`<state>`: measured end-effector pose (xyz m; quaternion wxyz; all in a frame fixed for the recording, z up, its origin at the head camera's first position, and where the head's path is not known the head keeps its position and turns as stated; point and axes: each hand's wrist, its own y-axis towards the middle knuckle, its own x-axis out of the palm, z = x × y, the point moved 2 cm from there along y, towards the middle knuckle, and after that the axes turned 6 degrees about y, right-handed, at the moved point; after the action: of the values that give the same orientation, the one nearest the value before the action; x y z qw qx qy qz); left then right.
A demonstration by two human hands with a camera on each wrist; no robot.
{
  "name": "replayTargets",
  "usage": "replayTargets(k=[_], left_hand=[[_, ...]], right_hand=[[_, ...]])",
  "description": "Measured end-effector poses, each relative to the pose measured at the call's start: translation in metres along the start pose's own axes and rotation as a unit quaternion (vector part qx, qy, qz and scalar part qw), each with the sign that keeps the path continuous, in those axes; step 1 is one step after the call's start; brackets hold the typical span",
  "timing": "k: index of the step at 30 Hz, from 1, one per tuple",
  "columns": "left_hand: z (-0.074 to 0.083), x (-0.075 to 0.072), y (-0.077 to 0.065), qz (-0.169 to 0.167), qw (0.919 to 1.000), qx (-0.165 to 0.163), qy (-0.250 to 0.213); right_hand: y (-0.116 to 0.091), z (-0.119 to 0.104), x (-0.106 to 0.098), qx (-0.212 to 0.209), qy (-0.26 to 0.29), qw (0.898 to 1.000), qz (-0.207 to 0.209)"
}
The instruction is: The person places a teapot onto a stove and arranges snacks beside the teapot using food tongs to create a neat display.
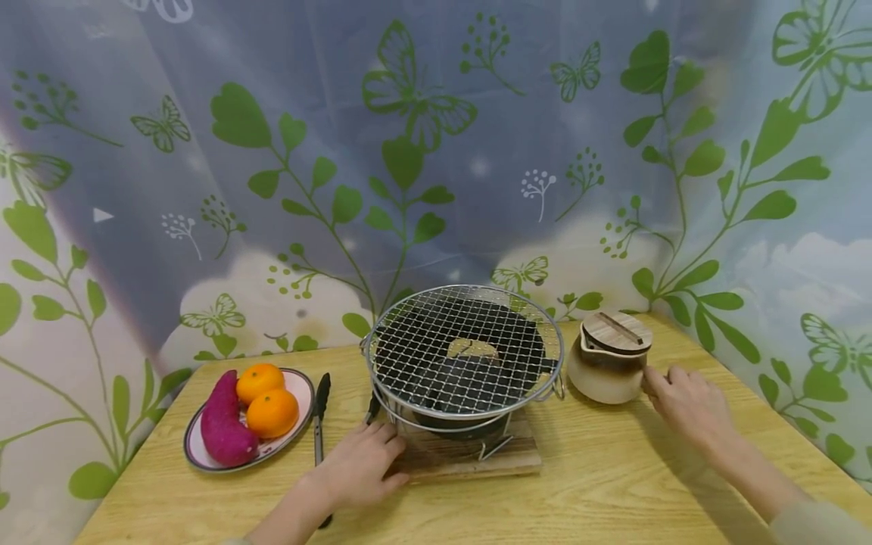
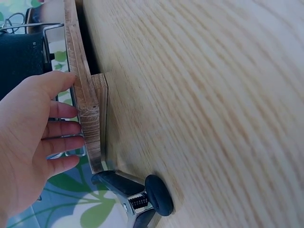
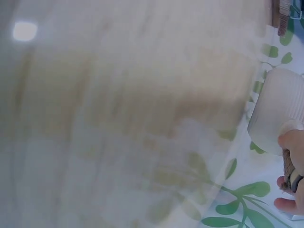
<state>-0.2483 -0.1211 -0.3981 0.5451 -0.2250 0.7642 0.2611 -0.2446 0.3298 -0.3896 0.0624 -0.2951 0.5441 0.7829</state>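
My left hand (image 1: 364,462) lies at the left front of the wooden board (image 1: 477,473), under a round tabletop grill with a wire mesh top (image 1: 470,356). In the left wrist view, its thumb and loosely extended fingers (image 2: 64,141) rest along the board (image 2: 88,107). On the right, my right hand (image 1: 691,412) grips the side handle of a cream and brown teapot (image 1: 606,378) with a wooden lid (image 1: 616,331). The right wrist view shows the pale teapot body (image 3: 278,111) and curled fingers around the twine-wrapped handle (image 3: 288,166).
An oval plate (image 1: 300,378) at the left bears two oranges (image 1: 272,412) and a purple sweet potato (image 1: 223,424). Black-ended tongs (image 1: 319,424) lie between plate and grill, passing behind my left forearm. A printed curtain (image 1: 477,182) hangs behind the table (image 1: 579,499).
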Motion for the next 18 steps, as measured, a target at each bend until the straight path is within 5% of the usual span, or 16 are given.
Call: replayTargets(k=[7,18], left_hand=[[-0.001,-0.001,0.001,-0.006,1.0000,0.000,0.005],[0.000,0.001,0.001,-0.004,1.0000,0.000,0.001]], right_hand=[[0.009,0.003,-0.009,-0.033,-0.015,0.999,0.039],[0.010,0.000,-0.011,-0.036,0.002,0.999,0.017]])
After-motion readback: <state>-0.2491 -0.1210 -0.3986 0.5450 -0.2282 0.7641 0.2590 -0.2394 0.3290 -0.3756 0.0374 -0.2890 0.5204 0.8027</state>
